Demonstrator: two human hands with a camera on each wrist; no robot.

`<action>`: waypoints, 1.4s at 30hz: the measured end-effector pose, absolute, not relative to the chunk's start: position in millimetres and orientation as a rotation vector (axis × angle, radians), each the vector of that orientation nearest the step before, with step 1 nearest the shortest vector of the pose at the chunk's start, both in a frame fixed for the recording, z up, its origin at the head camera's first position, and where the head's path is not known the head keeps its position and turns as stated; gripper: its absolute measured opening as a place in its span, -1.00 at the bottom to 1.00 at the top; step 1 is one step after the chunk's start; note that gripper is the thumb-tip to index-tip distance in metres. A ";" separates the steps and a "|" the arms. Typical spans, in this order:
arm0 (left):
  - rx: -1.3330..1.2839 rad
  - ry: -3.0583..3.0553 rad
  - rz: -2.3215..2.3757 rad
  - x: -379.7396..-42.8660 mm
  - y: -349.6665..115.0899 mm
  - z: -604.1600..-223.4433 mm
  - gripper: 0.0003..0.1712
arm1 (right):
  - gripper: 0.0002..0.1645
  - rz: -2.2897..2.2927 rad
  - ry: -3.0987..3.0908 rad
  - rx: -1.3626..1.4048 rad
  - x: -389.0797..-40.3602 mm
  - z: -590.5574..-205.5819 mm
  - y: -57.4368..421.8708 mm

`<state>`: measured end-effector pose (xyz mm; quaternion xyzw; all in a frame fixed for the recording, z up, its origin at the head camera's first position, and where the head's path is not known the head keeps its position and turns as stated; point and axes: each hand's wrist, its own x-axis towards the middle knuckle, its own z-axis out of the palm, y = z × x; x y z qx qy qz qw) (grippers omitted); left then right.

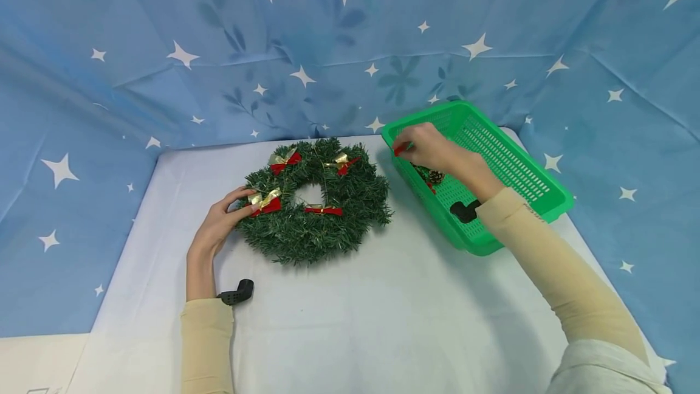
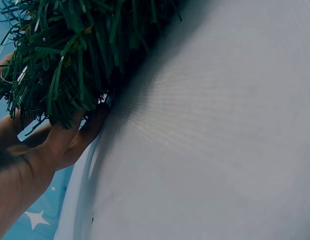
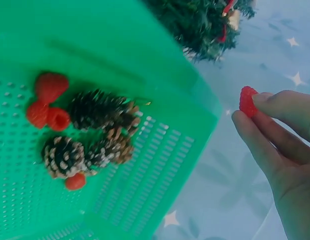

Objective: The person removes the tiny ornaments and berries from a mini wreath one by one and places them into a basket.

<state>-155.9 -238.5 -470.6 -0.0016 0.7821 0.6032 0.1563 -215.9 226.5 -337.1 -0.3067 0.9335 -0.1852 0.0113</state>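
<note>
My left hand (image 1: 216,224) grips the left edge of a green artificial wreath (image 1: 306,236), near a red and gold bow (image 1: 266,204). In the left wrist view, the fingers curl in at the underside of the wreath's needles (image 2: 70,60). Over the near-left corner of a green plastic basket (image 1: 505,160), my right hand (image 1: 432,148) pinches a red raspberry (image 3: 248,101) between thumb and fingertips. Inside the basket lie pine cones (image 3: 102,110) with pale tips and several more raspberries (image 3: 51,86).
Three other bows, one a red bow (image 1: 324,210) at the wreath's centre hole, sit on the wreath. A white cloth (image 1: 350,321) covers the table. Blue star-patterned fabric (image 1: 350,35) hangs behind and at both sides. Each wrist carries a black device (image 1: 237,292).
</note>
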 end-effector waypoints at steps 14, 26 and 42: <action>-0.006 2.248 1.732 -155.0 -236.2 -471.0 -0.26 | -0.75 -0.559 2.951 -0.794 -217.2 -348.7 265.1; 0.008 2.250 1.744 -152.3 -236.1 -469.6 -0.26 | -0.75 -0.497 2.939 -0.696 -214.6 -365.7 291.4; 0.015 2.251 1.748 -153.0 -237.3 -470.8 -0.26 | -0.78 -0.506 2.894 -0.543 -219.1 -391.7 327.9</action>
